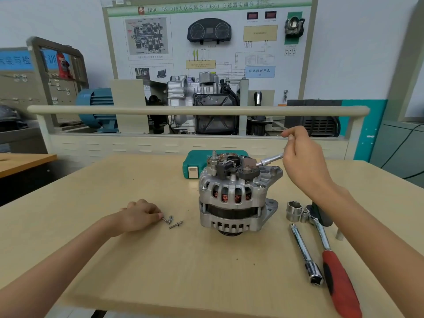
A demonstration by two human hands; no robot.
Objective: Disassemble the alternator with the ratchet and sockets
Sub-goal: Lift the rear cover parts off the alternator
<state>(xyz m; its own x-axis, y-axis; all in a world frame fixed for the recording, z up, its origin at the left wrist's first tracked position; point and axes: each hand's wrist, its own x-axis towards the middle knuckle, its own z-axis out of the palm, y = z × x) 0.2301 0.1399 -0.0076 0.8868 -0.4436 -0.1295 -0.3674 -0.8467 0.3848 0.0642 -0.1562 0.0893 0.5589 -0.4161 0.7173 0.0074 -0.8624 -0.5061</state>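
Note:
The silver alternator stands upright in the middle of the table, its black rear parts exposed on top. My right hand grips a slim metal driver whose tip reaches the alternator's upper right. My left hand rests on the table to the left, its fingertips pinching a small screw. Two more screws lie beside it. The red-handled ratchet lies at the right, partly under my right forearm.
An extension bar lies beside the ratchet. A large socket and a small one stand near the ratchet head. A green tool case sits behind the alternator. A training bench with a rail stands beyond the table.

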